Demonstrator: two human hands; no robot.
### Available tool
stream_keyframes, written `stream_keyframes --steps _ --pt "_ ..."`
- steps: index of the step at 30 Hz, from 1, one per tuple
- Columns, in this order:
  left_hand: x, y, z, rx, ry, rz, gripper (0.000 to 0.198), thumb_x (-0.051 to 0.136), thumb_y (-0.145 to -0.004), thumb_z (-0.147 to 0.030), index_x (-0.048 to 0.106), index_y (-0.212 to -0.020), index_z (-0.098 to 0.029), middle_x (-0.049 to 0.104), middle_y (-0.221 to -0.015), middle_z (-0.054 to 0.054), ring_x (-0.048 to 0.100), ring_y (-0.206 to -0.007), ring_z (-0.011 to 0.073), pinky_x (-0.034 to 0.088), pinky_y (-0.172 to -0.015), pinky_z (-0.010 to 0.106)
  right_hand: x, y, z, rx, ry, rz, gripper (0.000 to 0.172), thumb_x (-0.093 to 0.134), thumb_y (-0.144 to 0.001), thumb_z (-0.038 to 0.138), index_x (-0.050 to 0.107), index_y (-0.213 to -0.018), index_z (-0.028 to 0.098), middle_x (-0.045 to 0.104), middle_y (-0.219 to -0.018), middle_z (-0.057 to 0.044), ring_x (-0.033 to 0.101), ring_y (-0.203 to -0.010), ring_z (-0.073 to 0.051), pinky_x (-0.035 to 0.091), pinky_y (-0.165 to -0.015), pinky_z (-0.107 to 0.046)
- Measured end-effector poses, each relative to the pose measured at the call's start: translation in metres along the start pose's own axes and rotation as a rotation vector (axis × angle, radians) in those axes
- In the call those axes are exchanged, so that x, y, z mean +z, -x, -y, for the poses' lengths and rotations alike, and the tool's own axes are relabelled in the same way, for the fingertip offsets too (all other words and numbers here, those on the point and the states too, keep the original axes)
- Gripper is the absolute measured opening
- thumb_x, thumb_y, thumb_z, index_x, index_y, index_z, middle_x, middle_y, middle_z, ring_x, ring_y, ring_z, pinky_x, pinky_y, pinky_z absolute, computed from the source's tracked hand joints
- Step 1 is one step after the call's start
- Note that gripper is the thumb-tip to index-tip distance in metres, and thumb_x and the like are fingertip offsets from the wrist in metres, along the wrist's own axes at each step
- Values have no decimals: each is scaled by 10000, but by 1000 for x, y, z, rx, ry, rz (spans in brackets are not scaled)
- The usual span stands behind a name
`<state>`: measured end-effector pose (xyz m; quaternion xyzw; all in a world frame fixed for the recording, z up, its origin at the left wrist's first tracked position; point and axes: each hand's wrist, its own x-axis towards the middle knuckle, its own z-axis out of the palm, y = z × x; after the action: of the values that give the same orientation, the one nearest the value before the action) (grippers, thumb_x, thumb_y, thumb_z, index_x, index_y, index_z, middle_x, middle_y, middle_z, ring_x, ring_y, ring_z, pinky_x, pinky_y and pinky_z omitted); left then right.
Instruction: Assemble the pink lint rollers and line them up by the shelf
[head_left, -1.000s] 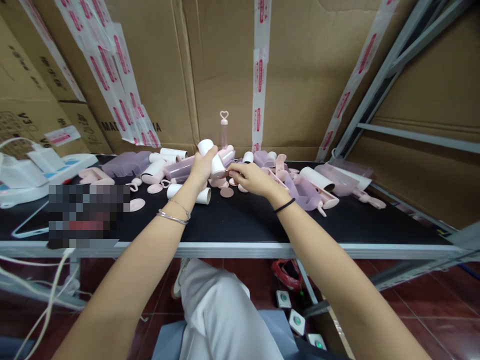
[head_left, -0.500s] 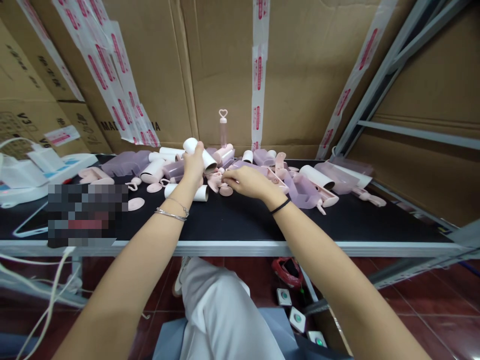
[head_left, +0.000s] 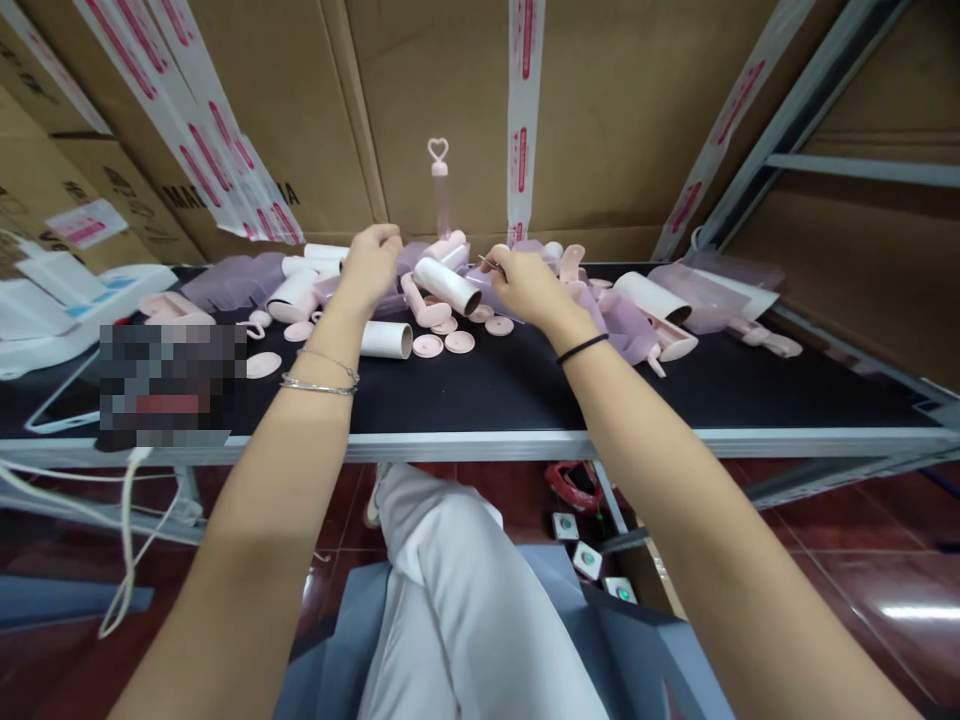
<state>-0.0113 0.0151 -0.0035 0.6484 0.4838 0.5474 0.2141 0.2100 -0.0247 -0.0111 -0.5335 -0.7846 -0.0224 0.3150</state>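
Observation:
My left hand (head_left: 373,265) is above the back of the pile, its fingers curled; what they hold, if anything, is hidden. To its right a white cardboard tube (head_left: 446,285) lies slanted, open end toward me, touched by neither hand. My right hand (head_left: 525,285) pinches at a thin edge or sliver beside pale purple plastic pieces (head_left: 626,325); I cannot make out what it is. Several pink round discs (head_left: 459,342) lie between the hands near a pink curved part (head_left: 424,305). Another white tube (head_left: 386,340) rests by my left wrist. A pink tube with a heart-shaped loop (head_left: 439,185) stands upright behind.
Purple trays (head_left: 236,283) and a white power strip (head_left: 97,310) lie at the left, near a blurred-out patch (head_left: 172,380). More tubes (head_left: 649,295) lie right. Cardboard (head_left: 442,80) closes off the back; a metal rail (head_left: 465,445) edges the black table top.
My left hand has let go of the white tube, which now lies on the pile. My right hand has moved right, away from the discs. The camera view has tilted down.

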Motion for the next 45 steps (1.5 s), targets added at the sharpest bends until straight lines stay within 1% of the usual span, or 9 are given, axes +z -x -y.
stream_keyframes --steps 3,7,11,15,17,22,32,38,45 --pt "-8 3 5 -42 -370 201 153 698 -637 -135 645 -774 -179 674 -843 61 588 -1106 304 321 -1101 506 3 2 2 -40 -18 43 300 408 -905 167 632 -1103 182 690 -987 -103 603 -883 -238 417 -795 -338" --pt "-6 3 12 -157 -654 397 205 698 -535 -21 575 -565 -182 542 -563 16 610 -1027 360 330 -1055 573 5 4 10 -131 -38 113 316 408 -905 170 630 -1130 173 699 -1036 -99 601 -938 -233 414 -807 -322" --pt "-4 1 17 -88 -567 303 245 654 -551 -6 519 -529 -209 545 -590 37 588 -1094 367 334 -1075 508 5 3 16 -157 -46 131 300 391 -919 175 613 -1119 162 693 -1056 -106 597 -952 -236 414 -821 -335" --pt "-4 7 7 108 -271 84 201 662 -637 -72 544 -680 -228 641 -822 78 543 -1157 326 349 -1078 429 -2 4 21 -138 -74 72 298 309 -976 221 572 -1109 174 679 -1013 -98 589 -932 -227 406 -811 -331" --pt "-3 11 -2 178 -242 55 182 679 -694 -128 536 -747 -229 643 -905 77 535 -1149 305 351 -1070 420 -6 6 24 -158 -81 48 316 271 -1001 259 565 -1094 190 673 -990 -79 587 -917 -213 394 -805 -315" --pt "3 19 -20 286 -398 133 159 637 -782 -156 490 -769 -216 592 -913 68 537 -1132 305 334 -1043 424 -9 10 31 -208 -37 81 308 322 -1003 320 603 -1013 193 669 -908 -63 575 -845 -199 360 -748 -291" --pt "19 32 -32 326 -352 217 100 610 -789 -145 532 -752 -195 535 -918 59 517 -1122 289 314 -1067 423 -7 8 28 -209 -28 97 315 362 -970 272 659 -970 167 678 -872 -75 557 -790 -190 342 -716 -297" --pt "19 27 -27 362 -265 287 88 600 -751 -104 552 -776 -175 536 -1047 99 503 -1143 290 327 -1067 401 -10 9 26 -232 -27 123 311 390 -945 266 685 -961 171 686 -849 -64 559 -775 -186 350 -728 -302" --pt "21 20 -14 294 -231 320 178 693 -736 -183 551 -844 -195 557 -999 86 492 -1196 329 324 -1080 439 -16 12 29 -226 -9 108 320 413 -938 298 706 -989 180 685 -838 -62 569 -805 -198 364 -739 -306"
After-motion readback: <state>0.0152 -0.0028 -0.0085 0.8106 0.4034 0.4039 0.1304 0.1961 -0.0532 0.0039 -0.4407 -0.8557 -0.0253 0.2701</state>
